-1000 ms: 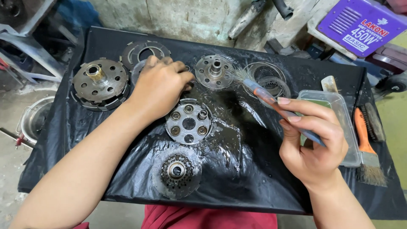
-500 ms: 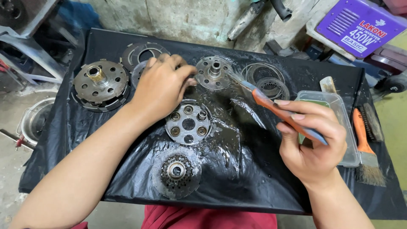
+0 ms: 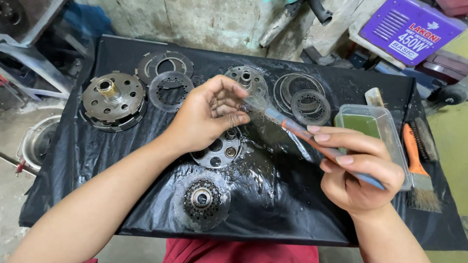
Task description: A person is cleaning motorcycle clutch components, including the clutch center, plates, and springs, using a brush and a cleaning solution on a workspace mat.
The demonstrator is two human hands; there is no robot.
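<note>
The left hand (image 3: pixel 207 117) hovers over the middle of the table (image 3: pixel 273 204), fingers curled in a closed grip around a small dark part (image 3: pixel 242 108) pinched at the fingertips; the part is mostly hidden, so its shape cannot be told. The right hand (image 3: pixel 358 175) is clenched on a toothbrush (image 3: pixel 312 139) with an orange and blue handle, and its wet bristle end touches the pinched part just beside the left fingertips.

Under the left hand lies a round pressure plate with holes (image 3: pixel 219 148), partly covered by the palm. Nearer the person sits a toothed hub on a disc (image 3: pixel 201 199). At the far left stands a clutch basket with a brass centre (image 3: pixel 112 100), with flat friction rings (image 3: pixel 168 78) beside it. Beyond the fingertips lies another round hub plate (image 3: pixel 246 80), and to its right a stack of thin clutch rings (image 3: pixel 302 97).

A clear plastic tray of greenish liquid (image 3: pixel 375 126) sits behind the right hand, and an orange-handled wire brush (image 3: pixel 419 173) lies at the table's right edge. A black plastic sheet (image 3: pixel 122 165), wet and glistening, covers the table.
</note>
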